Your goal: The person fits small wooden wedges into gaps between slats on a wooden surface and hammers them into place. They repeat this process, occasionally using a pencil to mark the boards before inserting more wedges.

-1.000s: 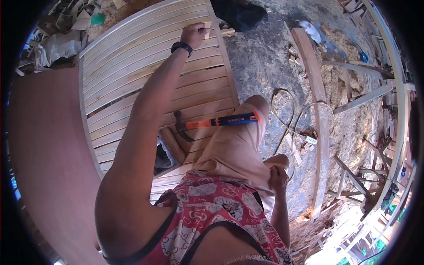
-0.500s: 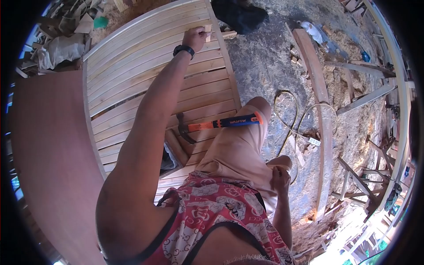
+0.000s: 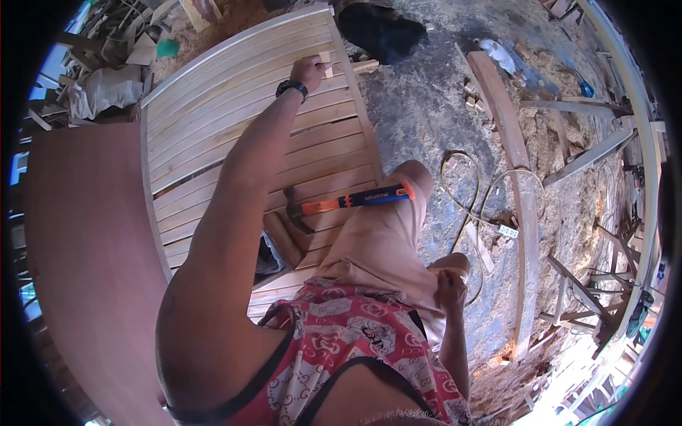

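My left hand [image 3: 308,72], with a black watch on the wrist, reaches far out over a slatted wooden panel [image 3: 213,121]. Its fingers pinch a small wooden block [image 3: 325,58] against the slats near the panel's right edge. A hammer [image 3: 348,201] with an orange and blue handle lies across the slats and my thigh, its head to the left. My right hand [image 3: 449,287] rests low at the hem of my beige shorts with curled fingers; whether it holds anything is hidden.
A reddish board [image 3: 78,241] lies left of the panel. A long curved plank [image 3: 515,170] and a looped cable with a white plug [image 3: 476,206] lie on the rough ground to the right. Wood scraps are piled at the top left, timber frames at the right.
My left hand stays on the small block and shifts only slightly along the slat. The hammer and my right hand have not moved.
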A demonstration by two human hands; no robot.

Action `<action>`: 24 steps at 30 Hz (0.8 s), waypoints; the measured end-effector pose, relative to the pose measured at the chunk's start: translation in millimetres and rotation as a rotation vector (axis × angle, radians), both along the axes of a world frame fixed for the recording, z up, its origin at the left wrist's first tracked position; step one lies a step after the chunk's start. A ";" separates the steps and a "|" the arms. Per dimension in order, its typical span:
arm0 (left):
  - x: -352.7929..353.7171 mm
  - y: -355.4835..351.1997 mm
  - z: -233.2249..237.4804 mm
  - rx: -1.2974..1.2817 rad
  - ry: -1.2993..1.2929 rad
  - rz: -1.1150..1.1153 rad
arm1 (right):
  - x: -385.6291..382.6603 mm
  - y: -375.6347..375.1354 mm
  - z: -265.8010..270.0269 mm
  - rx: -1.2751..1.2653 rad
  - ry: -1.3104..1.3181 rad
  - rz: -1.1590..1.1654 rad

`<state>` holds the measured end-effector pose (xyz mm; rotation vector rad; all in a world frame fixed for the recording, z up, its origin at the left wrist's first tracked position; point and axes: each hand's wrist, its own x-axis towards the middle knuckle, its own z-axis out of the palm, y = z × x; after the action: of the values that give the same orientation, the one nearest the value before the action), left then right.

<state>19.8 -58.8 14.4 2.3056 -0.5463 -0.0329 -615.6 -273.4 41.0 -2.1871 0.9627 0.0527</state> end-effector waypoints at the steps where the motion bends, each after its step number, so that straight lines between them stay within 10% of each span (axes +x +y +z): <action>1: 5.7 4.3 -2.7 0.001 -0.001 0.000 | -1.3 0.0 0.8 0.004 0.004 -0.011; 3: 19.3 16.2 -6.8 0.071 -0.247 0.006 | -5.2 2.6 7.7 0.011 0.016 -0.026; 10: 71.3 36.3 85.2 -0.334 0.110 -0.127 | 0.7 -4.2 -0.7 0.032 0.000 0.027; 24: 45.0 6.8 6.6 0.097 -0.026 0.009 | 2.1 -1.1 4.4 0.056 0.067 -0.022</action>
<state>64.8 -52.0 21.0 2.4060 -0.5582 -0.0259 -613.5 -274.5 45.5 -2.1345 1.0098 0.1416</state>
